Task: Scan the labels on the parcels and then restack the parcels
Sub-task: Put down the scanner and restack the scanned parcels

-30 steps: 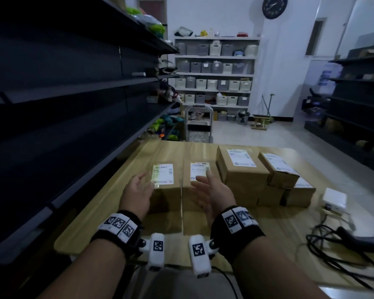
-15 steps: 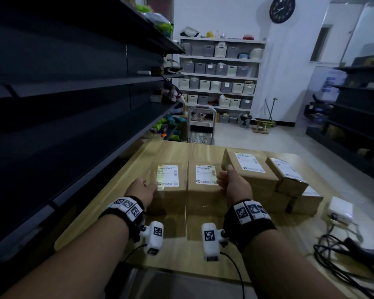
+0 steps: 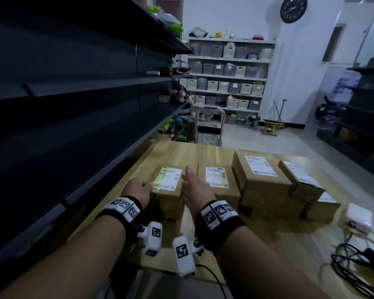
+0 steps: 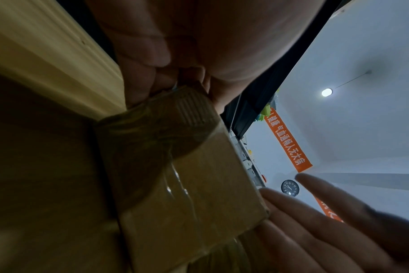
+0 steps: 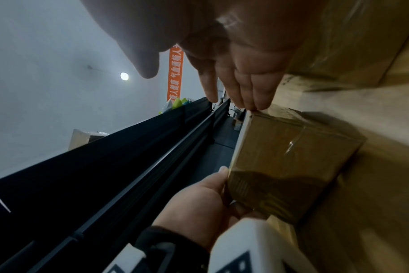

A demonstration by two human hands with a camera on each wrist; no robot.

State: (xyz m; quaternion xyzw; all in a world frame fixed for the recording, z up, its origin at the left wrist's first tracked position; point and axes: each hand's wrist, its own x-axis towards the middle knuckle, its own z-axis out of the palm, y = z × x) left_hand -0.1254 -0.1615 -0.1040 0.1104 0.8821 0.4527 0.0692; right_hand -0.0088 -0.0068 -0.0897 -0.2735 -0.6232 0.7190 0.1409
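Note:
Two labelled cardboard parcels lie side by side on the wooden table (image 3: 175,152). My left hand (image 3: 146,186) grips the near left corner of the left parcel (image 3: 166,184), thumb on top and fingers curled under it; this shows in the left wrist view (image 4: 175,73) and the right wrist view (image 5: 206,199). My right hand (image 3: 192,186) stands in the gap beside the second parcel (image 3: 216,180). Its straight fingers (image 5: 240,88) touch the right top edge of the left parcel (image 5: 292,160), thumb spread. Whether that parcel (image 4: 194,194) is off the table is unclear.
A stack of more labelled parcels stands to the right, a large one (image 3: 259,175) and a small one (image 3: 300,180) on top. A white box (image 3: 358,216) and tangled black cables (image 3: 354,266) lie at the right edge. Dark shelving (image 3: 73,104) runs close along the left.
Both hands reached forward to the parcels. My right hand then moved from the right side of the second parcel into the gap, onto the left parcel. My left hand stayed at its left corner.

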